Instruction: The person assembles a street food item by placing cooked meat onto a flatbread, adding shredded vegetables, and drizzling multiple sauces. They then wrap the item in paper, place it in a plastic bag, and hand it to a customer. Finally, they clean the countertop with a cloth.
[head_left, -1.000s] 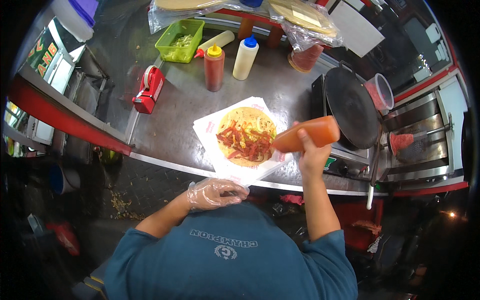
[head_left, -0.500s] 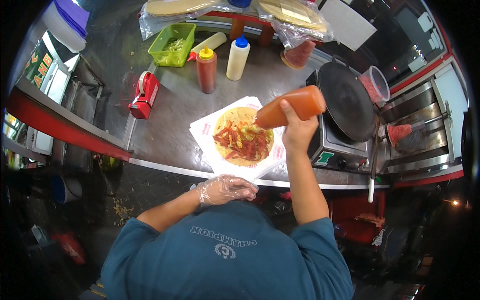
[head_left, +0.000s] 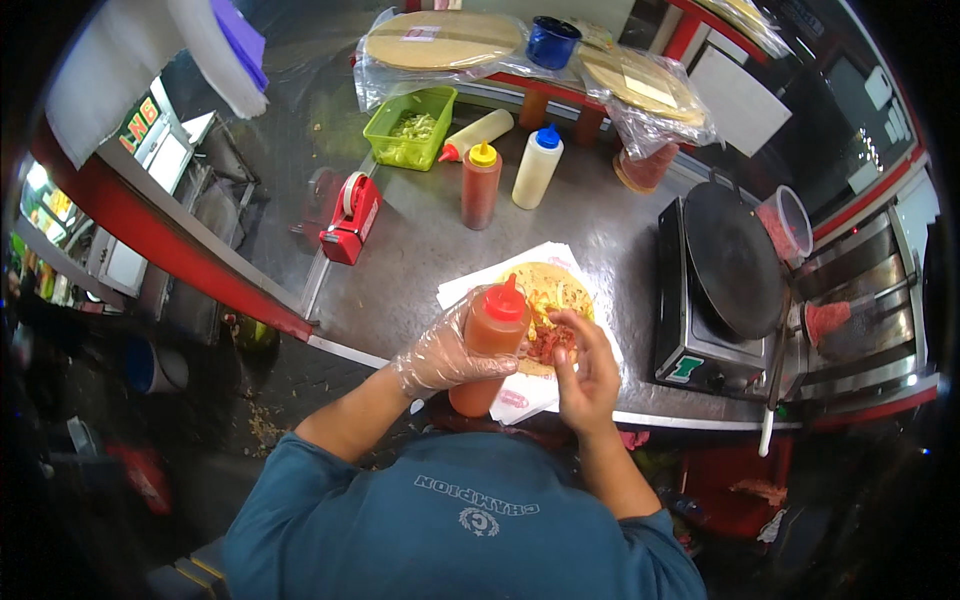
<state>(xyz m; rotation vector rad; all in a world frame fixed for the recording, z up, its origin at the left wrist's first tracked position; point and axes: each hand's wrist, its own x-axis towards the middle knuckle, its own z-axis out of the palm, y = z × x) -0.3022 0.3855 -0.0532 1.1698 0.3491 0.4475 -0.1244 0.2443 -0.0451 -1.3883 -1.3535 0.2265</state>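
Observation:
In a clear plastic glove, my left hand (head_left: 436, 352) grips an orange-red squeeze bottle (head_left: 497, 326), held upright with its red nozzle cap on top. Bare and empty, my right hand (head_left: 588, 380) hovers just right of the bottle, its fingers curved and apart. Beneath both hands lies a round flatbread (head_left: 572, 285) topped with shredded vegetables and reddish strips of filling. The bottle and my hands cover part of it. White printed paper sheets (head_left: 460, 287) are spread under the flatbread on the steel counter (head_left: 420, 250).
Farther back stand a yellow-capped red sauce bottle (head_left: 480, 190), a blue-capped white bottle (head_left: 538, 170) and a green basket (head_left: 440, 105) of shredded vegetables. To the left sits a red tape dispenser (head_left: 350, 222). A black griddle (head_left: 735, 260) on a stove occupies the right.
The squeeze bottle has passed from my right hand, where it was tipped over the flatbread, to my left hand, now upright. My right hand has let go. The view has shifted.

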